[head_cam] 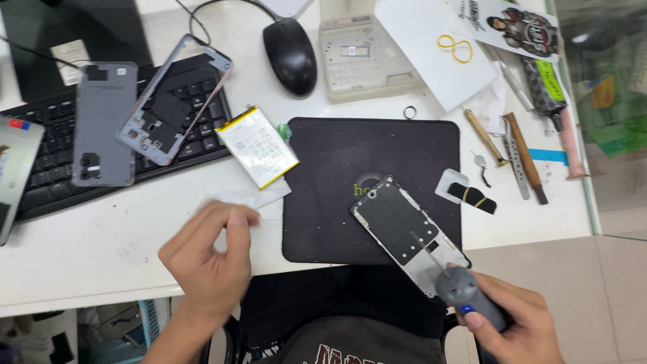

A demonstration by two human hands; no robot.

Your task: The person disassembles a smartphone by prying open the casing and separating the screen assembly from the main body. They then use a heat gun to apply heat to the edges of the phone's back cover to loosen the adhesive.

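Black mouse point(290, 55); keyboard point(47, 141); yellow rubber band point(455, 48)

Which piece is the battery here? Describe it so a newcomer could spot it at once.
Start at the black keyboard on the white desk. Off its right end, left of the black mat, lies the battery: a flat white rectangle with a yellow edge, unlike the grey back cover.

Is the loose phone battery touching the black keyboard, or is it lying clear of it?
Apart. The head view shows bare white desk between the battery and the keyboard edge.
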